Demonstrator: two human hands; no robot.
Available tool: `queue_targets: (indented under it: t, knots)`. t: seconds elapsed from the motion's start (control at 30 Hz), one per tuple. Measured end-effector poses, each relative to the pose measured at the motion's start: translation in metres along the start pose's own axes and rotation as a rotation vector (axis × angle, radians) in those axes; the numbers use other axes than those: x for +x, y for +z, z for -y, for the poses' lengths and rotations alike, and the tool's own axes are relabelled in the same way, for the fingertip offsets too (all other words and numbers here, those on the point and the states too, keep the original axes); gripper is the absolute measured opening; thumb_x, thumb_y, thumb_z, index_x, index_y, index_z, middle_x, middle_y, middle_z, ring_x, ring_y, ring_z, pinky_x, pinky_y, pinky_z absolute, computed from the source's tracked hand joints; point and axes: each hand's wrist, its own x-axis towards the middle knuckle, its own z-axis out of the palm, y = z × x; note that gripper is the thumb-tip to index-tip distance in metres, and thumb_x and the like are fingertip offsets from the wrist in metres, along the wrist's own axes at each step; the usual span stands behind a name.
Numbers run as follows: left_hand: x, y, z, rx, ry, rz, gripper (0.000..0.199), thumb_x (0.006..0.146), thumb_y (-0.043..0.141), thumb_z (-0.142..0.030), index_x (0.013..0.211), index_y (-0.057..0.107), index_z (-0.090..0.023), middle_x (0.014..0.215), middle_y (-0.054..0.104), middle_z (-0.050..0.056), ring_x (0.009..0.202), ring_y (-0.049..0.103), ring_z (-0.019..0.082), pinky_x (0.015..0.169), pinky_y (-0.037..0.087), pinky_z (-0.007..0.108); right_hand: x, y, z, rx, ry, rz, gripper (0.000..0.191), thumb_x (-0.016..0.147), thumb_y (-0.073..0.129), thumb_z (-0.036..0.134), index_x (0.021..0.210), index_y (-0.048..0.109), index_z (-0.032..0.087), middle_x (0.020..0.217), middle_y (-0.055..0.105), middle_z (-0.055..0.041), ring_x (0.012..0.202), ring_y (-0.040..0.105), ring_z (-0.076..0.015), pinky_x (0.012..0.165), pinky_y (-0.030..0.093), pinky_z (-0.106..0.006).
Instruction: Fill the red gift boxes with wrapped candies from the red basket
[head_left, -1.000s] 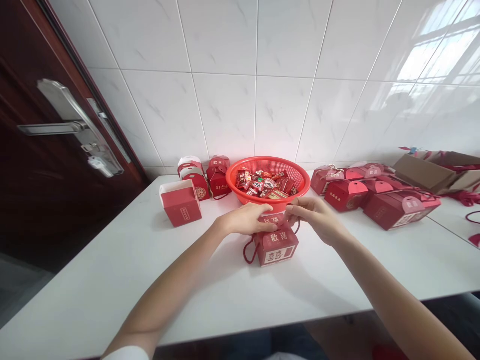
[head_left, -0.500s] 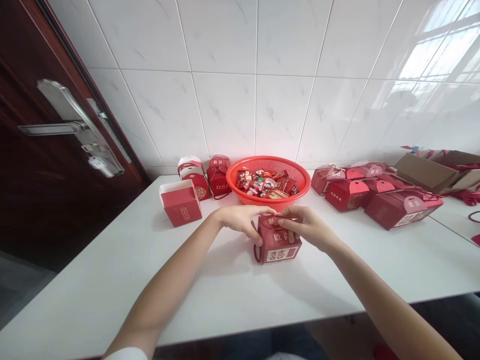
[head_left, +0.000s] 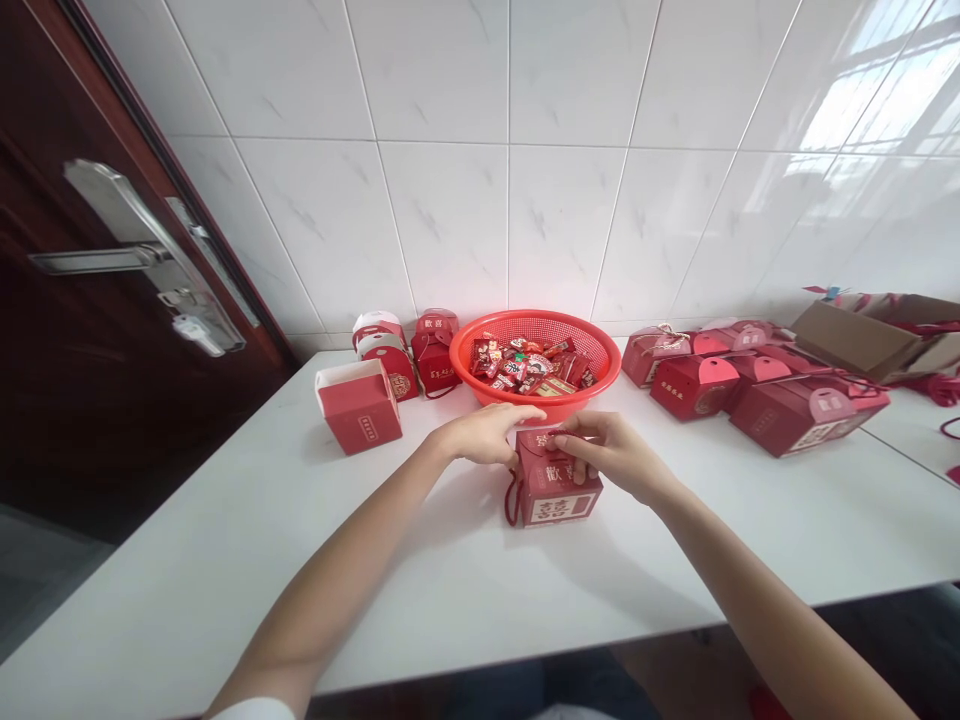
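Observation:
A red gift box [head_left: 559,495] with pale lettering stands on the white table in front of me, its top flaps folded over. My right hand [head_left: 600,448] pinches the flaps at the top of this box. At the box's left side is my left hand [head_left: 491,432], its fingers apart and the thumb by the box's upper left edge. A dark red cord [head_left: 512,500] loops out from the left side of the box. Just behind the box sits a red plastic basket [head_left: 465,375] holding many wrapped candies [head_left: 529,368].
On the left stand an open-topped red box [head_left: 362,410] and several more boxes by the wall. Closed red boxes [head_left: 694,388] cluster on the right, beside a brown cardboard carton [head_left: 855,335]. A dark door [head_left: 45,330] is at far left.
My left hand has drawn slightly left, away from the box's side and top. My right hand keeps its hold on the flaps. The view has shifted a little.

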Motion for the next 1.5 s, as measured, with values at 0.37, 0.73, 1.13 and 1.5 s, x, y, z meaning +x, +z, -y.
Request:
queue_targets:
  t: [0.37, 0.73, 1.13, 1.5]
  knots:
    - [-0.039, -0.018, -0.036, -0.627, 0.340, -0.056, 0.043, 0.082, 0.065, -0.017, 0.124, 0.063, -0.020, 0.135, 0.060, 0.011, 0.095, 0.071, 0.020, 0.091, 0.057, 0.038, 0.000, -0.005, 0.008, 0.114, -0.035, 0.037, 0.032, 0.082, 0.070, 0.047, 0.082, 0.070, 0.015, 0.070, 0.068, -0.0018, 0.056, 0.059, -0.0120, 0.054, 0.044, -0.025]
    - [-0.028, 0.015, -0.038, -0.176, 0.492, -0.417, 0.042, 0.092, 0.052, -0.013, 0.128, 0.064, -0.030, 0.138, 0.056, 0.003, 0.129, 0.055, 0.024, 0.102, 0.056, 0.036, 0.001, -0.009, 0.030, 0.321, -0.165, 0.125, 0.019, 0.076, 0.076, 0.031, 0.080, 0.064, 0.016, 0.079, 0.064, -0.0001, 0.073, 0.060, -0.0127, 0.071, 0.048, -0.027]
    - [-0.037, 0.028, -0.052, -0.012, 0.518, -0.316, 0.061, 0.089, 0.047, -0.009, 0.146, 0.046, -0.030, 0.155, 0.041, 0.004, 0.145, 0.037, 0.028, 0.114, 0.047, 0.041, -0.005, 0.014, 0.017, 0.017, -0.267, -0.052, 0.003, 0.080, 0.062, 0.021, 0.077, 0.064, 0.020, 0.075, 0.064, -0.0006, 0.076, 0.061, -0.0188, 0.067, 0.050, -0.031]
    - [-0.044, 0.017, -0.045, -0.029, 0.470, -0.255, 0.050, 0.098, 0.054, -0.033, 0.147, 0.047, -0.036, 0.160, 0.034, 0.001, 0.147, 0.035, 0.029, 0.111, 0.050, 0.040, -0.028, -0.063, 0.015, 0.015, -0.152, -0.469, 0.014, 0.069, 0.070, 0.032, 0.071, 0.068, 0.018, 0.068, 0.069, -0.0036, 0.060, 0.061, -0.0165, 0.057, 0.051, -0.029]
